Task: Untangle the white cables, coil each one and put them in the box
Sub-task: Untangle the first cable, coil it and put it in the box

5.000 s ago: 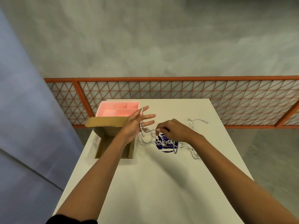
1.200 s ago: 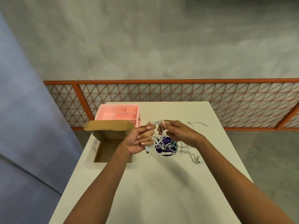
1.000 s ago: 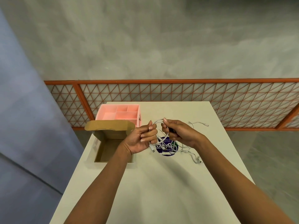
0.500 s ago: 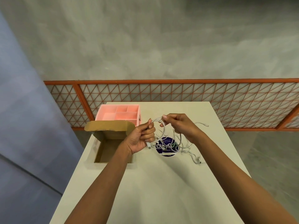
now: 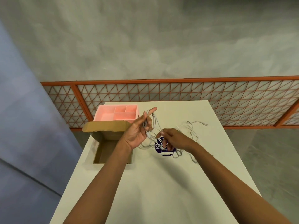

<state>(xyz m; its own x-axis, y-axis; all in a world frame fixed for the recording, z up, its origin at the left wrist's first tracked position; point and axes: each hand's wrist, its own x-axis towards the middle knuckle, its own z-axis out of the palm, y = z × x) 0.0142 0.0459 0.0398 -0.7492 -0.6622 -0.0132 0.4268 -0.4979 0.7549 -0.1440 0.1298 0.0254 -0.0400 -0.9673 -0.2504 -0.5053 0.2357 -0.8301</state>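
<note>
Grips several loops of white cable [image 5: 155, 122] in the left hand [image 5: 139, 131], held up just right of the open cardboard box [image 5: 111, 152], forefinger sticking out straight and the other fingers curled round the strands. Pinches a strand with the curled fingertips of the right hand [image 5: 174, 139], lower and further right of the box, above a round purple label [image 5: 165, 153] on the white table [image 5: 161, 183]. Leaves the rest of the tangle [image 5: 193, 135] sprawled on the table well right of the box, one plug end trailing farthest out; just behind the box, a pink divided tray [image 5: 103, 113].
</note>
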